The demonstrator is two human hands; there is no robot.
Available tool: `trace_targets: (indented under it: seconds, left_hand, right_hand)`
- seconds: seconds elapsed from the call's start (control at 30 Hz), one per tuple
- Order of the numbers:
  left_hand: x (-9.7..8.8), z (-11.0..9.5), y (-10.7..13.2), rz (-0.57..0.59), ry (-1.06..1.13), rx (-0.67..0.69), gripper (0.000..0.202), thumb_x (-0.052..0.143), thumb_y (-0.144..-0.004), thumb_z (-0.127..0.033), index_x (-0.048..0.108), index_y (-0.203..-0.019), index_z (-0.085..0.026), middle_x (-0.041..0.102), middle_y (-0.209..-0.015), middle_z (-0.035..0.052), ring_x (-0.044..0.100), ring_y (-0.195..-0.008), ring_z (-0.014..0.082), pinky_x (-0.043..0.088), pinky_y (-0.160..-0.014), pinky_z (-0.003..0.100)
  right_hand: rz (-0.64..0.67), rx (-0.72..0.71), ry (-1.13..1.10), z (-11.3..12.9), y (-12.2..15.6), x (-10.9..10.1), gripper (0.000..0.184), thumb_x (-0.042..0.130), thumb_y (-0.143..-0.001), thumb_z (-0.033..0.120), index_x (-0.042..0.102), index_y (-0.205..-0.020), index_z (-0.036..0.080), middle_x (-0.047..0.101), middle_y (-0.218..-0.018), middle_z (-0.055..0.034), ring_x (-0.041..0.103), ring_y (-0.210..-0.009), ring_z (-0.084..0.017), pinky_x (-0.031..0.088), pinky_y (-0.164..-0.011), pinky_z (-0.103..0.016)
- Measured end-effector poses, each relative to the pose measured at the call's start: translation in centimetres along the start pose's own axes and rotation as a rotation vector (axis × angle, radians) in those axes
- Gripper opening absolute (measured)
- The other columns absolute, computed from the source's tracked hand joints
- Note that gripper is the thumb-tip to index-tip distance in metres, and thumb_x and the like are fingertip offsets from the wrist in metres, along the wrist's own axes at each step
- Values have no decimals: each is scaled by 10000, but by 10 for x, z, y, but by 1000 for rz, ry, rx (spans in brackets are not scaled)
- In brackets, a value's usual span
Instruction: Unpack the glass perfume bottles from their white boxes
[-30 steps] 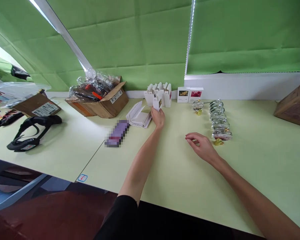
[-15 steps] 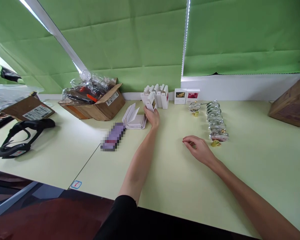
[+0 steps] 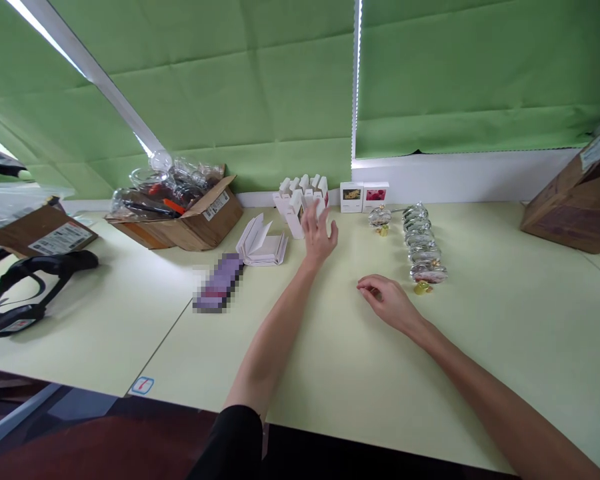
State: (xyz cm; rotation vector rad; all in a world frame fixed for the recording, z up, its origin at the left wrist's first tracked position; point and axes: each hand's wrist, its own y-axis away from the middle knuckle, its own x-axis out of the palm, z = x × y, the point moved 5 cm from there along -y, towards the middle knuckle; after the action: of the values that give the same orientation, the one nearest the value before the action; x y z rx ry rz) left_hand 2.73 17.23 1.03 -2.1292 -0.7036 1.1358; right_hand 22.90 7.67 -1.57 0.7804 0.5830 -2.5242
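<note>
My left hand (image 3: 319, 235) is open, fingers spread, in front of a cluster of narrow white cardboard boxes (image 3: 316, 185) at the table's back. One white box (image 3: 294, 215) stands at the front of the cluster, just left of the fingers; whether they touch it I cannot tell. My right hand (image 3: 387, 300) rests on the table with thumb and fingertips pressed together, nothing visible in them. Beyond it lies a row of shiny, clear glass-like pieces (image 3: 423, 241) with gold-coloured parts. A similar single piece (image 3: 380, 217) sits further back.
Two white boxes with pictures, one yellow (image 3: 351, 197) and one red (image 3: 376, 196), stand against the back ledge. An opened white folding case (image 3: 263, 248) and a blurred purple item (image 3: 220, 283) lie left. Cardboard boxes (image 3: 220, 220) (image 3: 570, 200) stand at both sides; a black headset-like strap (image 3: 35, 290) lies far left.
My left hand has let go of the white box with the yellow picture, opened its fingers and moved slightly right. The box now stands at the cluster's front. My right hand keeps its pose.
</note>
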Motion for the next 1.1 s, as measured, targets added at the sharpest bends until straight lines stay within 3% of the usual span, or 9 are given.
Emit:
trace_targets:
  seconds: [0.1, 0.23, 0.33, 0.47, 0.6, 0.7, 0.8, 0.9, 1.1]
  left_hand:
    - [24, -10, -5, 240, 27, 111, 228, 488, -947, -220, 619, -1133, -205, 568, -1360, 138, 480, -1353, 275, 386, -1134, 441]
    - [49, -5, -27, 380, -106, 45, 360, 489, -935, -205, 528, -1291, -164, 533, -1383, 151, 525, -1288, 280, 485, -1029, 407]
    - [61, -3, -52, 427, -235, 47, 525, 512, -911, -174, 411, -1422, -116, 405, -1515, 185, 479, -1335, 317, 482, -1032, 414]
    - [75, -7, -81, 432, -391, 140, 671, 555, -876, -156, 314, -1491, -36, 312, -1580, 219, 323, -1441, 377, 331, -1170, 472]
    - [92, -9, -93, 454, -460, 167, 749, 598, -843, -165, 282, -1510, -36, 251, -1614, 224, 279, -1458, 405, 281, -1187, 515]
    - [102, -10, -95, 452, -468, 162, 682, 584, -845, -158, 336, -1463, -9, 253, -1608, 244, 277, -1462, 398, 275, -1190, 501]
    - [105, -13, -96, 426, -464, 160, 525, 515, -880, -120, 411, -1378, 11, 375, -1531, 269, 312, -1452, 358, 285, -1184, 460]
    - [100, -15, -98, 414, -470, 142, 433, 463, -906, -82, 446, -1332, -7, 558, -1339, 254, 455, -1341, 329, 329, -1138, 455]
    - [83, -21, -88, 485, -476, 169, 319, 559, -912, -150, 563, -1228, -104, 586, -1293, 193, 554, -1201, 308, 482, -926, 384]
  right_hand:
    - [-3, -8, 18, -2, -1, 2, 160, 513, -897, 172, 670, -897, 205, 728, -947, -62, 654, -772, -185, 505, -710, -332]
    - [-2, -14, 31, -7, -2, 6, 157, 525, -903, 149, 674, -897, 200, 722, -940, -61, 646, -788, -182, 488, -724, -321]
    - [1, -14, 37, -7, -2, 7, 167, 529, -891, 109, 673, -890, 193, 719, -940, -63, 646, -815, -187, 486, -743, -322]
    - [10, -12, 38, -5, -1, 8, 180, 516, -895, 96, 671, -893, 187, 718, -962, -72, 641, -833, -192, 492, -742, -325]
    - [13, -13, 45, -2, -1, 7, 188, 511, -893, 82, 667, -890, 187, 718, -991, -73, 643, -836, -188, 499, -743, -320]
    - [7, -21, 72, 0, -1, 7, 182, 515, -898, 80, 662, -879, 187, 718, -1003, -76, 649, -876, -198, 504, -788, -335]
    - [16, -20, 96, 1, -1, 8, 185, 514, -907, 81, 660, -877, 190, 713, -1009, -76, 651, -914, -206, 505, -820, -343]
    - [36, -21, 122, 3, 0, 9, 192, 506, -914, 79, 660, -878, 189, 710, -1017, -74, 648, -937, -209, 507, -836, -344]
    - [74, -29, 214, 5, 2, 9, 208, 499, -921, 80, 680, -909, 182, 707, -1042, -80, 648, -974, -216, 511, -870, -349]
